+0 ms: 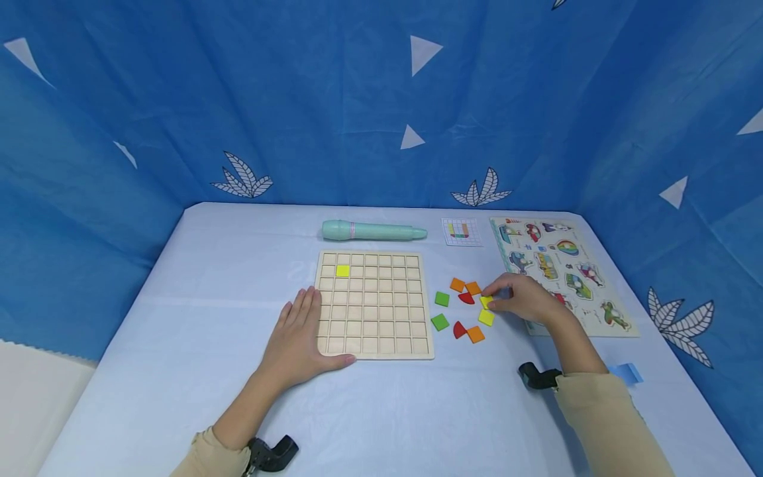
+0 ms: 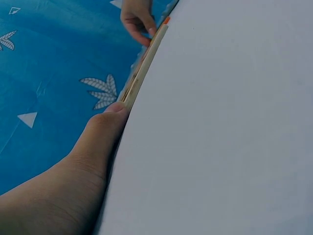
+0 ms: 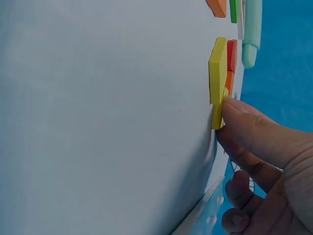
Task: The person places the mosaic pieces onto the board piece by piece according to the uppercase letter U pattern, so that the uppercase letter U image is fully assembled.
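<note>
My left hand (image 1: 296,348) lies flat at the lower left corner of a wooden grid board (image 1: 369,311), fingers straight along its left side. Its thumb rests at the near edge, as the left wrist view also shows. One yellow square tile (image 1: 342,271) sits in a cell near the board's upper left. To the right of the board, my right hand (image 1: 527,297) pinches another yellow square tile (image 3: 217,116) between thumb and index finger, low over the table. A further yellow tile (image 1: 486,318) lies just nearer to me.
Orange squares (image 1: 475,334), green squares (image 1: 440,322) and red quarter-circle pieces (image 1: 467,299) lie loose right of the board. Behind it are a mint-green marker-shaped stick (image 1: 375,231) and a pattern card (image 1: 461,232). A picture puzzle board (image 1: 572,278) lies beyond my right hand.
</note>
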A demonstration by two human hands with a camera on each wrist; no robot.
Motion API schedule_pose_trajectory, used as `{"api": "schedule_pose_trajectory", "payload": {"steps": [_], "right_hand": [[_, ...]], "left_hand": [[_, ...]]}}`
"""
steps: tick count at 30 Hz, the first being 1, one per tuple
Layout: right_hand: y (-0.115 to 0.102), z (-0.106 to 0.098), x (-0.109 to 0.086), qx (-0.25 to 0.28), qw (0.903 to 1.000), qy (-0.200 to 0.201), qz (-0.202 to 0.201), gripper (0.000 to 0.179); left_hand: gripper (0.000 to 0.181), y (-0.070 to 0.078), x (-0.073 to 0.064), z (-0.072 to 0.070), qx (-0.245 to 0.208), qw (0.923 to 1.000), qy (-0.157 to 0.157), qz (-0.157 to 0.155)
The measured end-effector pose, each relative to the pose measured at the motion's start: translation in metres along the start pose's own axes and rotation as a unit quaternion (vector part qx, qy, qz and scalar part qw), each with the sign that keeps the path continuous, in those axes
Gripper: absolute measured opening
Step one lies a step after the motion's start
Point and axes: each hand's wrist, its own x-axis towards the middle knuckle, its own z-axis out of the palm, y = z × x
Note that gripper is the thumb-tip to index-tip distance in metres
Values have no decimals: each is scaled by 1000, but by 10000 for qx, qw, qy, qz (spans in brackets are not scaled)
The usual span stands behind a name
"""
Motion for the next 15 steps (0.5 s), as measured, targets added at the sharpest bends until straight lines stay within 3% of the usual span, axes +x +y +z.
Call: {"api": "schedule_pose_trajectory", "payload": {"steps": [15], "right_hand": [[0,1,2,-141,9999,-17,91,20]], "left_hand": [[142,0,0,0,1,10000,-5,7]]}}
